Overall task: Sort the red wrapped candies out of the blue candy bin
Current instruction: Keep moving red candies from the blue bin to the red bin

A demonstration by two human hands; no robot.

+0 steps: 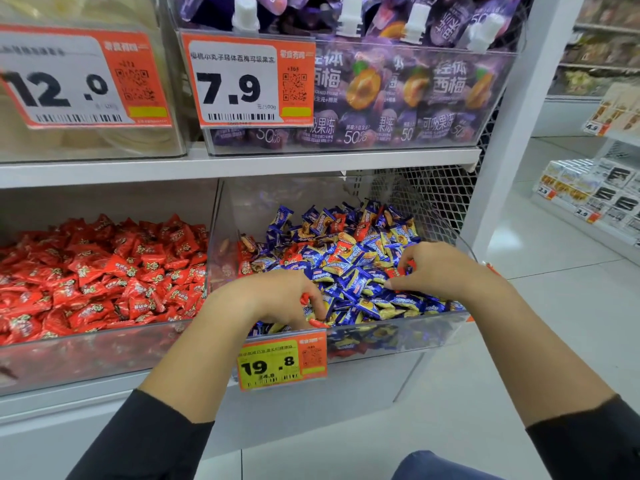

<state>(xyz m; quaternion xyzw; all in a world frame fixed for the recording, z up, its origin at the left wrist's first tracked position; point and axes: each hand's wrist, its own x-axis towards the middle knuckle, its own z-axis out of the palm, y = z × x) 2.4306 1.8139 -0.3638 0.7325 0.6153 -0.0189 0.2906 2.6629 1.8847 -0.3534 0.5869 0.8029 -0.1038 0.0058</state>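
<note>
We record two clear plastic bins side by side on the lower shelf. The blue candy bin (398,337), on the right, holds a heap of blue-and-yellow wrapped candies (360,271) with red wrapped candies (346,249) scattered through it, mostly toward the left and middle of the heap. A yellow-and-orange price tag (282,362) reading 19.8 hangs on its front wall. The bin to its left, the red candy bin (86,355), is filled with red wrapped pieces only. Above, on the upper shelf (242,164), a clear bin holds purple pouches (415,88) behind a 7.9 tag (247,81).

Left hand (273,299): in the blue bin's front left corner, fingers curled downward into a loose fist. Red wrapper shows at the thumb side and again below the fingertips, so we note that it grips red candy; how many pieces we cannot tell.

Right hand (440,268): over the right half of the heap, fingers bent and drawn together, pinching a red piece at the fingertips (403,268). The thumb points left, lying on blue wrappers.

Orientation: the pinched piece is mostly hidden; its long axis cannot be read. The loose red pieces in the heap lie at mixed angles, with no common direction.
</note>
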